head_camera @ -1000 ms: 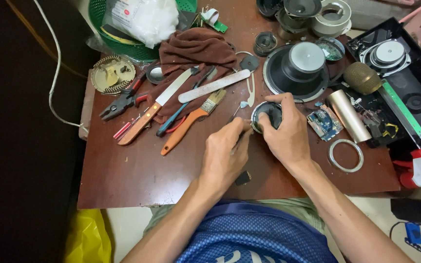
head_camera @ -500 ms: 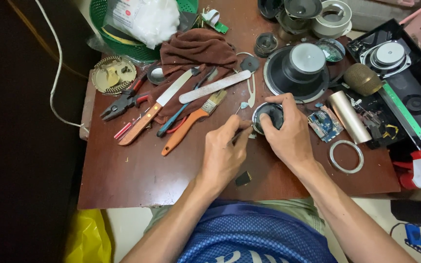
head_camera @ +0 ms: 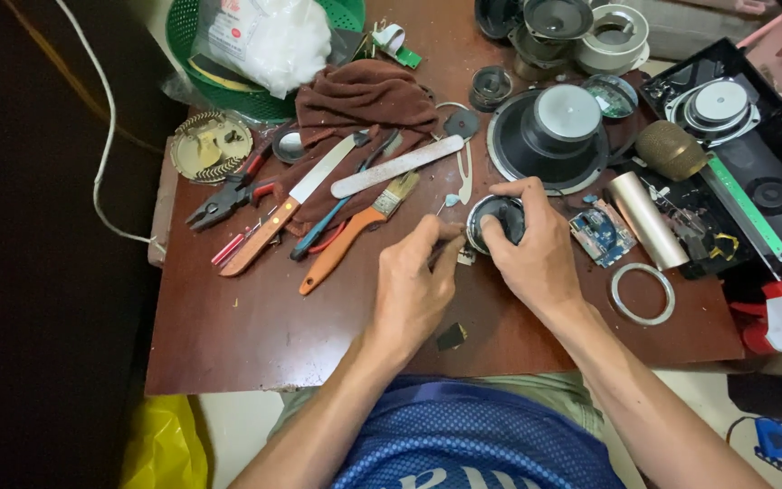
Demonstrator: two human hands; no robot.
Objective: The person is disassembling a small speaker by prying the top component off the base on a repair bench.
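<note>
The right hand [head_camera: 536, 258] cups a small round speaker [head_camera: 497, 222] on the brown table [head_camera: 255, 335]; the left hand [head_camera: 414, 285] pinches a thin tool at its rim; prying seems underway, needing steady, gentle leverage next.

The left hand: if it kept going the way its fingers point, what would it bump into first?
Probably the small round speaker that the right hand grips. The left hand points up and right, its fingertips almost at the speaker's edge already.
</note>
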